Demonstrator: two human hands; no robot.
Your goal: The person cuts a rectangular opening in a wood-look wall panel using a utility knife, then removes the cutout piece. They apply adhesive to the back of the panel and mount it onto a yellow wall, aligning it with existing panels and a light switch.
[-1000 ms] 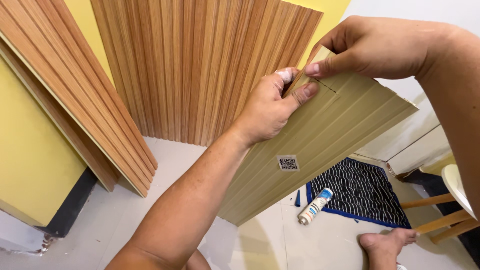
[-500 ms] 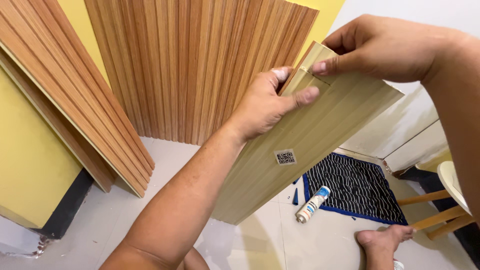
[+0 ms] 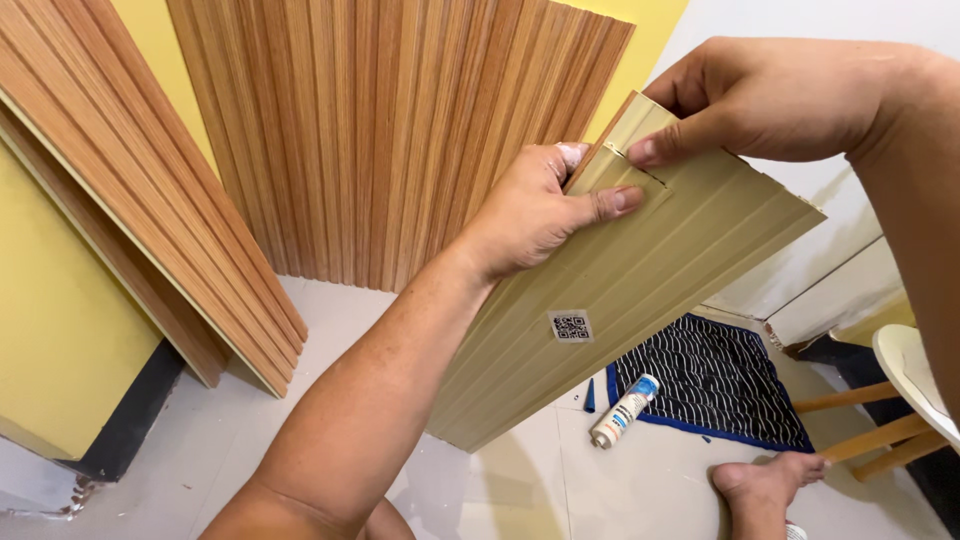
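Note:
I hold a long ribbed panel [image 3: 610, 300], its beige back side with a small square sticker facing me, slanting down to the floor. My left hand [image 3: 535, 210] grips its upper edge, thumb pressed on the back. My right hand [image 3: 770, 95] pinches the top corner near a small notch. Wood-grain fluted panels [image 3: 390, 130] cover the yellow wall behind.
More wood-grain panels [image 3: 140, 190] lean against the left yellow wall. On the tiled floor lie a sealant tube [image 3: 622, 412] and a dark striped mat [image 3: 715, 380]. A wooden chair [image 3: 900, 390] stands at right. A bare foot [image 3: 765, 480] is at the bottom right.
The held panel has shifted slightly left and closer to the wall panels. Both hands keep their grip on its top end.

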